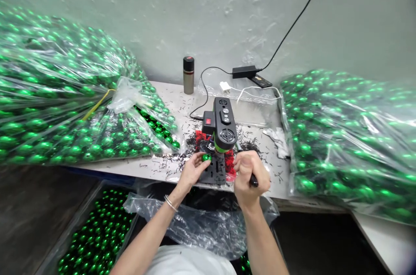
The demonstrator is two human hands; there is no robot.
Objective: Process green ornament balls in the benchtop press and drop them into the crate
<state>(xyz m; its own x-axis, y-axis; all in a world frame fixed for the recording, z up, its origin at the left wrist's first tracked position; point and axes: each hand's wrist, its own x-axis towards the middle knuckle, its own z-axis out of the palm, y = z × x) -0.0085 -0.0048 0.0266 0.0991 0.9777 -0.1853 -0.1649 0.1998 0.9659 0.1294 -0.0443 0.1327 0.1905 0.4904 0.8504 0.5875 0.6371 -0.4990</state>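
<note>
Between the fingertips of my left hand (194, 168) is a shiny green ball (206, 157), held at the base of a small black drill press (225, 125). The machine's round chuck end sits just above and behind the ball; whether the two touch I cannot tell. My right hand (251, 174) is wrapped round the black-ended lever handle (254, 181) on the machine's right side. A slotted dark base plate (212, 175) lies under the ball. Red material (230, 163) and black shavings surround the base.
Clear bags of green balls lie at left (58, 93) and right (351, 136). Behind the machine stand a bottle (189, 76), a power adapter (244, 71) and a white charger (225, 87). Below the table edge are a bin of green balls (97, 231) and a plastic sheet (208, 227).
</note>
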